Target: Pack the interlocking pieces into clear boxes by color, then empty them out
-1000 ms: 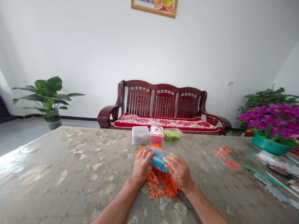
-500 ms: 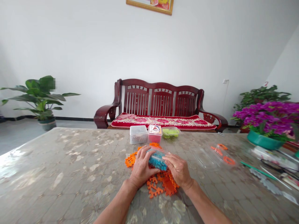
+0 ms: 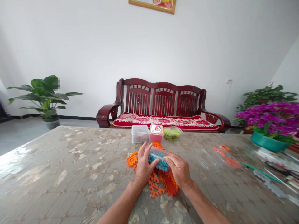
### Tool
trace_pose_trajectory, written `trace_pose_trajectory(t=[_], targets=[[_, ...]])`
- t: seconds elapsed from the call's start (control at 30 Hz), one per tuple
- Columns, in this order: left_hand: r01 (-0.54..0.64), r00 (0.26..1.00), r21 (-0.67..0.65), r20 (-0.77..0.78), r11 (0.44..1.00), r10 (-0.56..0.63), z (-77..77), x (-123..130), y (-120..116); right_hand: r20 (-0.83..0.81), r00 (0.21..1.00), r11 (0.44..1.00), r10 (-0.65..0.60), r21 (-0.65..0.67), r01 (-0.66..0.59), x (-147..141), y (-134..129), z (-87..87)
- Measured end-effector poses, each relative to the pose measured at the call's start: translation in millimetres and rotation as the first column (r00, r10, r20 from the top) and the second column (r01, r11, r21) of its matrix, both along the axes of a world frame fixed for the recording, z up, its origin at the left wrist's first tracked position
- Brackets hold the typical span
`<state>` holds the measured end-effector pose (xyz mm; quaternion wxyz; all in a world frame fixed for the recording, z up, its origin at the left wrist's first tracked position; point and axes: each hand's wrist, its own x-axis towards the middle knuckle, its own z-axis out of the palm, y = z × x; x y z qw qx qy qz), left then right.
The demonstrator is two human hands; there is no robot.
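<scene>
Two hands, one box of blue pieces (image 3: 158,162)

One clear box is at the middle of the table (image 3: 70,180), just above a heap of orange pieces (image 3: 156,190), too overlapped to count. Three tubs stand in a row beyond: one whitish (image 3: 140,137), one red (image 3: 156,138), one green (image 3: 172,133). Three orange shapes (image 3: 231,161) lie well to the right.

Left hand (image 3: 145,168): fingers spread apart at the box's left end, thumb over its near side; how firmly they grip I cannot tell. Right hand (image 3: 181,171): fingers together, bent, clamped with the thumb on its right end.
</scene>
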<state>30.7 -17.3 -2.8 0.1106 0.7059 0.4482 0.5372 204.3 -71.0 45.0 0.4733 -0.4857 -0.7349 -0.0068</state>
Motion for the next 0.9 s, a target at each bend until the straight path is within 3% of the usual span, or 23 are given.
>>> trace_pose_trajectory(t=[0.37,0.6,0.9], targets=[[0.067,0.998,-0.093,0.03,0.993,-0.064,-7.0,0,0,-0.019,0.999,0.999,-0.047,0.011,0.047,-9,-2,-0.6],[0.106,0.994,-0.137,0.023,0.985,-0.103,-3.8,-4,0,-0.015,0.998,0.998,-0.066,0.022,0.067,-12,-1,-3.2],[0.085,0.995,-0.163,-0.042,0.983,-0.093,-4.2,-6,-1,-0.003,0.994,0.994,-0.112,0.014,0.112,-9,4,-0.7]])
